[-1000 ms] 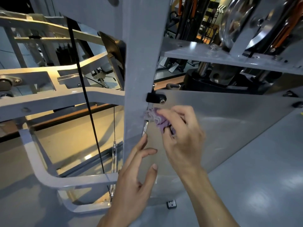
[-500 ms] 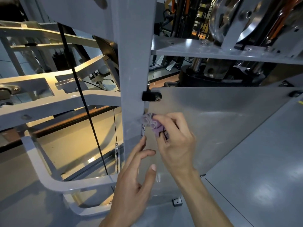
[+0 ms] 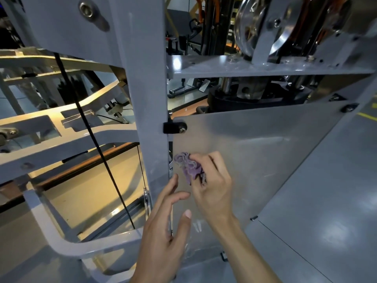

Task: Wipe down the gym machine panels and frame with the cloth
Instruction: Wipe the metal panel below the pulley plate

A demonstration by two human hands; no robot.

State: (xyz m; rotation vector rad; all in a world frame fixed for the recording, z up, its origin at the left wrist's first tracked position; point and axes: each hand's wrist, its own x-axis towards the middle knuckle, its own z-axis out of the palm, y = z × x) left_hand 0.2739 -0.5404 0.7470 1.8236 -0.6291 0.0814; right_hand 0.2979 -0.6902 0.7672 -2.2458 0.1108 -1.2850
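Right hand [image 3: 212, 180] gripping bunched purple cloth [image 3: 188, 166], pressing it on grey panel [image 3: 255, 152]; left hand [image 3: 165, 227] hovering with fingers loosely spread, holding nothing

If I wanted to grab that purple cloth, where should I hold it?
Take the bunched-up top left of the cloth, the part sticking out past the right hand, which holds the rest. Come from the left, along the panel, since the cloth is pressed flat against it. I'd guess a pinch grip on those crumpled folds would work best.
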